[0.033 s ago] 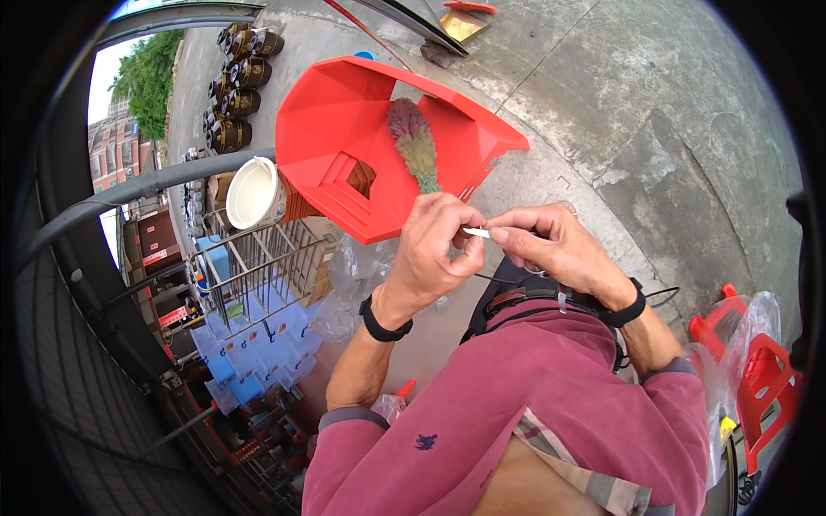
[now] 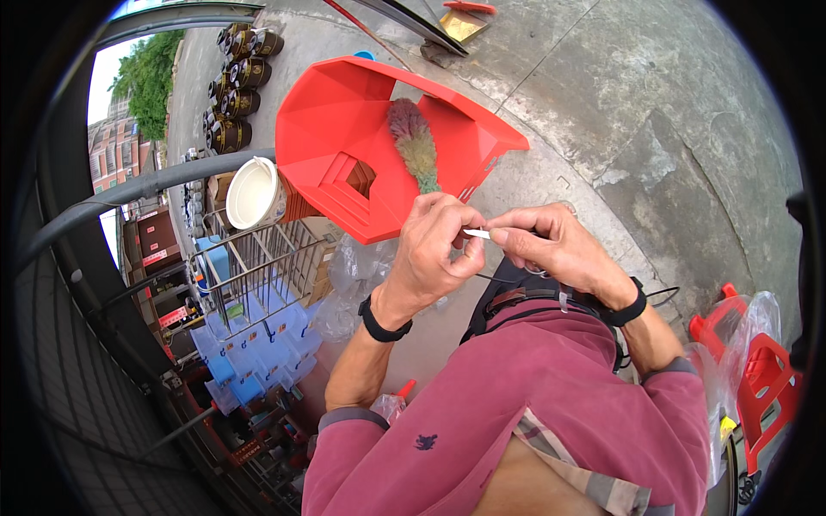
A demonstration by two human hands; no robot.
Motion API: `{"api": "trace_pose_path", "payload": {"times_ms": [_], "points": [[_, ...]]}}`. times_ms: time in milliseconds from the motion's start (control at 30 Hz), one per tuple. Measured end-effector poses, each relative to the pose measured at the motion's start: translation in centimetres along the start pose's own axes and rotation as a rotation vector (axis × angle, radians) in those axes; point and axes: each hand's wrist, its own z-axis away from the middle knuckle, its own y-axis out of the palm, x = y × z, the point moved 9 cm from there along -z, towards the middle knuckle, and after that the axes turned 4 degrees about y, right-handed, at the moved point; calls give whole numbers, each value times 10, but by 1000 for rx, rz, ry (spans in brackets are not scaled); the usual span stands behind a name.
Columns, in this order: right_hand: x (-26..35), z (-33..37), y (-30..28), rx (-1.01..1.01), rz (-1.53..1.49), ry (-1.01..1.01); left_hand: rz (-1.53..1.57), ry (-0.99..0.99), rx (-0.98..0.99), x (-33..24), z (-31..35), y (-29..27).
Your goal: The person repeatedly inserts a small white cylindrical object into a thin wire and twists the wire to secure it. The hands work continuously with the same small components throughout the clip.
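Note:
In front of my body my two hands meet over a short white pointed stick [image 2: 478,233]. My right hand [image 2: 551,245] pinches it between thumb and fingers, and its tip reaches my left hand's fingers. My left hand [image 2: 437,241] is closed, thumb and fingertips pressed together. Whatever lies between those fingertips is too small to make out. Just beyond my left hand, a fluffy duster [image 2: 413,142], purple fading to green, lies on a large red angular plastic piece [image 2: 323,112] with a stepped opening. The duster's lower end disappears behind my left hand.
A white bucket [image 2: 252,193] stands left of the red piece, near a metal rack [image 2: 258,271] and pale blue plastic boxes [image 2: 258,353]. Dark jars [image 2: 231,135] are grouped far left. Red stools [image 2: 766,391] and clear plastic wrap [image 2: 757,322] sit at the right.

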Motion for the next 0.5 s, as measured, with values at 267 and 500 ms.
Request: {"api": "trace_pose_path", "payload": {"times_ms": [267,500], "points": [[8,4,-1,33,91,-55,-18,99,42,-7,-3,2],[2,5,3,52,9,-21,-72,171,34,-17,-6,1]]}}
